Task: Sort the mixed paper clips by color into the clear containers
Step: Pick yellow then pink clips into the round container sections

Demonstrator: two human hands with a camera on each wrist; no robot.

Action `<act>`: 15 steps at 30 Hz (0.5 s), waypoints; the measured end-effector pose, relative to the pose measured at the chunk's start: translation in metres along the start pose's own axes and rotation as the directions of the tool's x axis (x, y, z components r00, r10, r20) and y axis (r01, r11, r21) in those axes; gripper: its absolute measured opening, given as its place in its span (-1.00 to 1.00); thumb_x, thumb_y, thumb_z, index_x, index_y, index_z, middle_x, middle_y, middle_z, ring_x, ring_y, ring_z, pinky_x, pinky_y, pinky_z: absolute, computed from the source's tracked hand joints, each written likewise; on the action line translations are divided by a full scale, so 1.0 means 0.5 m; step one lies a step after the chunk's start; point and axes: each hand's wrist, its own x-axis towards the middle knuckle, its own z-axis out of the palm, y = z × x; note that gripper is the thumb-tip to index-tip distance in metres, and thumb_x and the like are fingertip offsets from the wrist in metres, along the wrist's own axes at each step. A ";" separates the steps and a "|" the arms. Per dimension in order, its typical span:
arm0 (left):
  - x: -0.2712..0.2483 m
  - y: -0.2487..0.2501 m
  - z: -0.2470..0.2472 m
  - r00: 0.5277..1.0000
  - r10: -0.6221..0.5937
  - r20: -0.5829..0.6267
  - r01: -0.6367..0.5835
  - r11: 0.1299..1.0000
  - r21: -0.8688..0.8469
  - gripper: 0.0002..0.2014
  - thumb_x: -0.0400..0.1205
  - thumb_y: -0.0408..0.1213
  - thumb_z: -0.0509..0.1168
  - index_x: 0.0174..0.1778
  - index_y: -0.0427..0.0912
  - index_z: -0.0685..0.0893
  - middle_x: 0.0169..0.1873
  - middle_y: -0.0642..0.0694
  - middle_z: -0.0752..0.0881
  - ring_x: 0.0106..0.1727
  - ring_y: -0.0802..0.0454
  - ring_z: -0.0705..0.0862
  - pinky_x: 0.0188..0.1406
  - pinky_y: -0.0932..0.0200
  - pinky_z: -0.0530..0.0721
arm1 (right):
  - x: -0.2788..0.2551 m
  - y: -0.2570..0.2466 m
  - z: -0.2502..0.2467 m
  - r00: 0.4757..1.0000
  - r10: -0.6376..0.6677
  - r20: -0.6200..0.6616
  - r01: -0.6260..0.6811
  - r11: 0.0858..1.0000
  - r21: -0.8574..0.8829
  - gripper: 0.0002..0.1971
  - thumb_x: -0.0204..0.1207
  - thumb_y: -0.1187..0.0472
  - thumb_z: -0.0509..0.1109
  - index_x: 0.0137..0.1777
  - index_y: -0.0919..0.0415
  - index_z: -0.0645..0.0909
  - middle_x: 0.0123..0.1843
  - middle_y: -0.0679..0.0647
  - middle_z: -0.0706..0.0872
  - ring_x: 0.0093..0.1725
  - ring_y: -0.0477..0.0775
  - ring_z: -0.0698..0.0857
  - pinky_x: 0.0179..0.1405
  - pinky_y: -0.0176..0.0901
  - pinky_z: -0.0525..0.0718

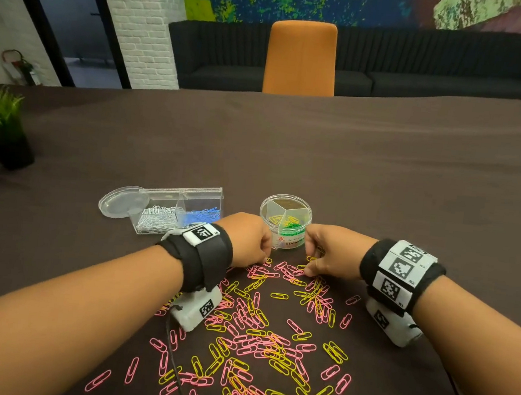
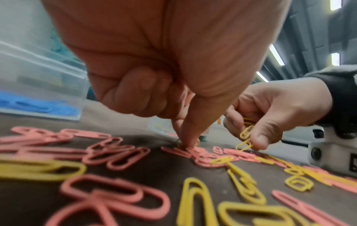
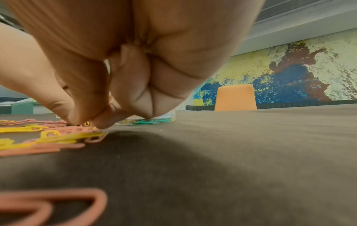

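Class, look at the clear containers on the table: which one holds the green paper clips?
The round divided tub between the two hands; green clips sit in its front compartment. The rectangular box to its left holds only white and blue clips.

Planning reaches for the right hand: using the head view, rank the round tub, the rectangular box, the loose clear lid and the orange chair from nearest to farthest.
From the right hand:
1. Round tub, just ahead, to its left.
2. Rectangular box, further left, beyond the left hand.
3. Clear lid, at that box's left end.
4. Orange chair, across the table.
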 end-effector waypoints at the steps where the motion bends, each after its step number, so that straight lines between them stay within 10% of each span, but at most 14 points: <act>1: -0.001 0.000 0.001 1.000 0.000 0.016 0.000 1.000 0.015 -0.90 0.63 -0.23 0.36 -0.08 -0.07 0.79 -0.10 -0.01 0.79 -0.04 0.03 0.74 0.00 0.12 0.72 | 0.001 0.001 0.001 1.000 0.002 -0.002 -0.002 1.000 -0.012 -0.70 0.45 0.08 0.59 -0.01 0.07 0.51 -0.15 -0.05 0.65 -0.22 -0.07 0.60 -0.31 -0.26 0.51; 7: -0.010 -0.033 -0.010 0.989 -0.118 0.084 0.141 0.922 -0.361 -0.89 0.60 -0.25 0.39 -0.23 -0.15 0.72 -0.24 -0.07 0.74 -0.25 0.03 0.68 -0.19 0.12 0.70 | 0.001 0.001 -0.002 0.999 -0.008 0.046 0.005 0.997 0.082 -0.73 0.49 0.15 0.56 0.07 0.05 0.52 -0.12 0.01 0.78 -0.13 0.00 0.76 -0.13 -0.20 0.68; 12: -0.028 -0.061 -0.031 0.941 -0.189 0.279 0.323 0.263 -0.909 -0.87 0.44 -0.27 0.05 -0.42 -0.03 0.29 -0.50 0.01 0.25 -0.49 0.08 0.04 -0.66 0.35 0.03 | 0.003 0.014 -0.012 0.997 -0.026 0.071 0.020 0.997 0.077 -0.86 0.64 0.21 0.35 0.10 -0.02 0.68 -0.06 -0.15 0.73 -0.06 -0.15 0.69 0.03 -0.25 0.62; 15: -0.027 -0.078 -0.045 0.949 -0.151 0.277 0.294 0.110 -0.949 -0.80 0.49 -0.23 0.07 -0.44 -0.01 0.22 -0.52 0.03 0.18 -0.55 0.11 0.02 -0.71 0.37 0.00 | 0.004 0.025 -0.027 0.997 0.064 0.034 -0.071 0.937 0.341 -0.77 0.61 0.36 0.18 -0.13 0.13 0.63 -0.28 -0.01 0.67 -0.44 -0.11 0.56 -0.45 -0.26 0.49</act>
